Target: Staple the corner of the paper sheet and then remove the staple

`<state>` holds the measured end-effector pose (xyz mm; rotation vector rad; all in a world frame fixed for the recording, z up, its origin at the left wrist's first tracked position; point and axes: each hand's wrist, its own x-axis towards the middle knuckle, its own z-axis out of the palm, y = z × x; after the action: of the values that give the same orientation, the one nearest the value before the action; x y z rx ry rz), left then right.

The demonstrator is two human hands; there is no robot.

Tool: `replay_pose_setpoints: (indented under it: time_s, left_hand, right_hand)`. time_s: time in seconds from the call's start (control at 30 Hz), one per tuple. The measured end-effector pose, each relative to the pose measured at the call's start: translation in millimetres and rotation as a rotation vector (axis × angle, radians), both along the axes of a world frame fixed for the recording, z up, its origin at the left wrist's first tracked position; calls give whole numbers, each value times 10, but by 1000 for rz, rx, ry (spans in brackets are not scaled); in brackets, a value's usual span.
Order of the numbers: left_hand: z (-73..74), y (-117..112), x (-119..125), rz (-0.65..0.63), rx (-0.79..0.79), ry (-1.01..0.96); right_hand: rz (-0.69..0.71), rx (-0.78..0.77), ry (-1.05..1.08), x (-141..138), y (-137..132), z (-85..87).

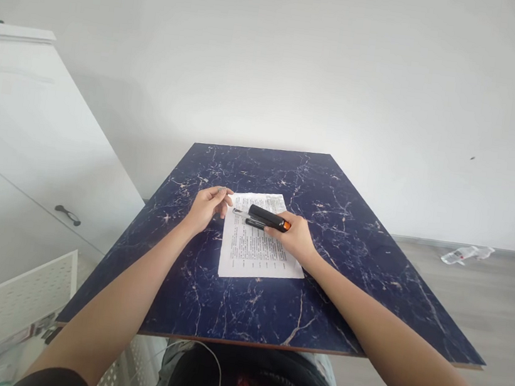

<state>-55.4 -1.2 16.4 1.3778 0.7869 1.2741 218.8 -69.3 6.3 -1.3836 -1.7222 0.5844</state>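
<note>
My right hand (296, 237) is closed around the rear of a black stapler (267, 217) with an orange patch at its grip end. The stapler's jaws point left, and a silver metal part sticks out at the front. Under it lies a printed sheet of paper (258, 259), perhaps several sheets, with dense text and a grey picture at the top right. Beside the paper's upper left edge is my left hand (209, 207), thumb and forefinger pinched together. Something small and greyish shows at those fingertips, too small to name.
The dark blue marble-patterned table (223, 312) has its far edge near a white wall (274, 62). A white cabinet (40, 145) stands left, above a white perforated basket (11, 293). A crumpled clear plastic wrapper (465, 254) lies on the floor at right. A white cable (217, 371) crosses my lap.
</note>
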Motion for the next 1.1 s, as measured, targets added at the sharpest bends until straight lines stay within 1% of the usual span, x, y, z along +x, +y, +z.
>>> replay_pose_setpoints:
  time_s: [0.07,0.13,0.2,0.27,0.33,0.4,0.47,0.5,0.57,0.7,0.87,0.97,1.1]
  left_hand:
    - [69,-79,29,-62,63,-9]
    - [127,-162,58,-120,89,7]
    - [168,-246,93,-194,103,43]
    - [201,-334,141,-305,116,93]
    - [235,-428,204,-436,128,160]
    - [275,-519,276,-548,141,243]
    - [312,-589,340,-619,162,325]
    - [325,-612,364,-637,176,355]
    - [335,-631,390,-647,200,385]
    - [305,-603,377,-629,234,410]
    - [278,-590,366,-613,248,443]
    - [285,-603,383,-623,252,441]
    - [298,-618,396,-627,269,465]
  right_hand:
    - [39,-49,-37,-18,11,-27]
    - [80,-60,-108,-45,19,-43]
    - [103,-7,-158,-69,14,-25]
    - [101,147,-140,-87,-19,31]
    - [143,352,-71,-103,-78,105]
    - [288,511,-13,-125,-147,165]
    - [475,598,13,-150,-206,194]
    - [540,625,16,-162,-226,200]
    - [590,655,16,-178,-247,204]
    - [550,668,43,-173,-238,238]
    - [570,665,91,-154,-198,268]
    - [606,609,132,-133,-174,253]
    - [662,467,180,-97,-172,239]
